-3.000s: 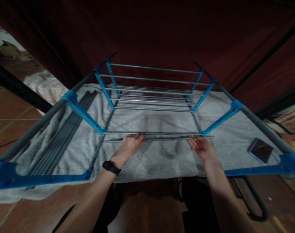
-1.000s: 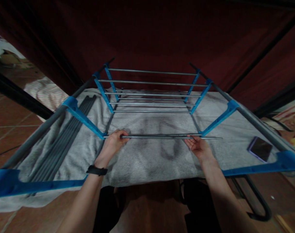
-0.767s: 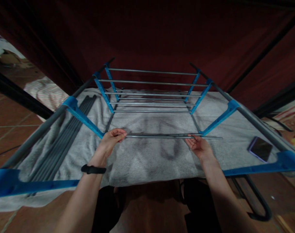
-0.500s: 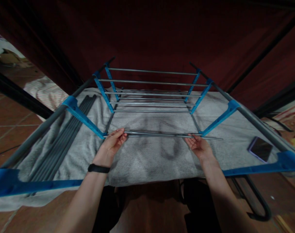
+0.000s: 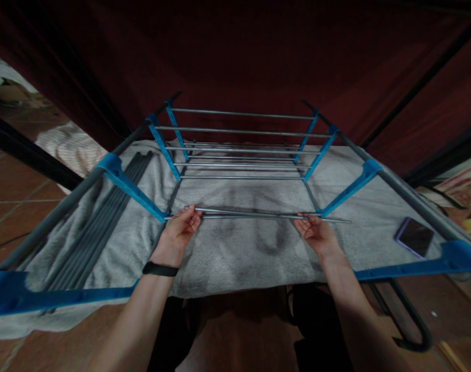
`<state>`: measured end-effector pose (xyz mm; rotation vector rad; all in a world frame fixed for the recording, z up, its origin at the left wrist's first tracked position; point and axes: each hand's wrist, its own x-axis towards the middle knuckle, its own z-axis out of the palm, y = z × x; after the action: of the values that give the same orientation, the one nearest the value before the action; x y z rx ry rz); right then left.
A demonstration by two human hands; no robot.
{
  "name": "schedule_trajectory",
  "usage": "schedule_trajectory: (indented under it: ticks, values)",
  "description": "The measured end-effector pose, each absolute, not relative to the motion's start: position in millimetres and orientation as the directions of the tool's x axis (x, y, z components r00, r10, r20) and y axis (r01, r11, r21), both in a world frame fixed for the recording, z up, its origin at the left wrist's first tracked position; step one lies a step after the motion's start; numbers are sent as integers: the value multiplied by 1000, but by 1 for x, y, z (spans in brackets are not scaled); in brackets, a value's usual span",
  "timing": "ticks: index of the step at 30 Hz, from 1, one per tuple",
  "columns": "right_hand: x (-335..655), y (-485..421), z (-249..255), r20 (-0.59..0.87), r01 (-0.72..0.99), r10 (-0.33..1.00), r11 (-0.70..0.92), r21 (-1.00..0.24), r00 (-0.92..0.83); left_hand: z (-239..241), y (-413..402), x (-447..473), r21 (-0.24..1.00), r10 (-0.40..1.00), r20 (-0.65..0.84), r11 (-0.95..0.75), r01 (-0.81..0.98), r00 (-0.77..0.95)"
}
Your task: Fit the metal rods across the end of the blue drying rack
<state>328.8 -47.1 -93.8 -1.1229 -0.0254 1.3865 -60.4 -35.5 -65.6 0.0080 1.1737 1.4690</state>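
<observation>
A thin grey metal rod (image 5: 243,212) lies across both my hands, slightly slanted, its right end sticking out past my right hand. My left hand (image 5: 182,225) pinches it near its left end, beside the lower end of a blue plastic bracket (image 5: 137,196). My right hand (image 5: 313,230), palm up with curled fingers, holds it near the right blue bracket (image 5: 347,188). Just behind and below runs another rod, fixed between these brackets. Farther back, several rods (image 5: 239,132) span the blue brackets of the rack frame.
Several loose grey tubes (image 5: 99,227) lie on the grey blanket (image 5: 235,258) at left. A phone (image 5: 414,237) rests on the blanket at right. Thick grey side poles (image 5: 61,212) run along both sides, with blue end pieces (image 5: 61,297) nearest me. Dark red fabric hangs behind.
The held rod has shifted slightly to the left, its left end now showing past my left fingers. Both hands stay near the same brackets.
</observation>
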Motion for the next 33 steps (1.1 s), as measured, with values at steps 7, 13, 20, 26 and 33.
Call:
schedule_trajectory:
  ticks: [7,13,20,26,33]
  values:
    - [335,-46,-97,-579,-736,730,-156,-659,363,-62,-31,-73,665,725,-571,133,-735,-385]
    - [345,-44,-100,-559,-714,685,-80,-696,468,-54,-35,-72,666,709,-561,81,-742,-426]
    - [353,-44,-107,-525,-673,663,-42,-738,534,-58,-34,-72,666,706,-555,61,-743,-440]
    - [354,-45,-109,-507,-669,696,-51,-741,508,-65,-33,-66,688,727,-534,76,-721,-432]
    - [352,-43,-106,-529,-681,675,-55,-730,514,-65,-37,-55,679,733,-549,111,-726,-402]
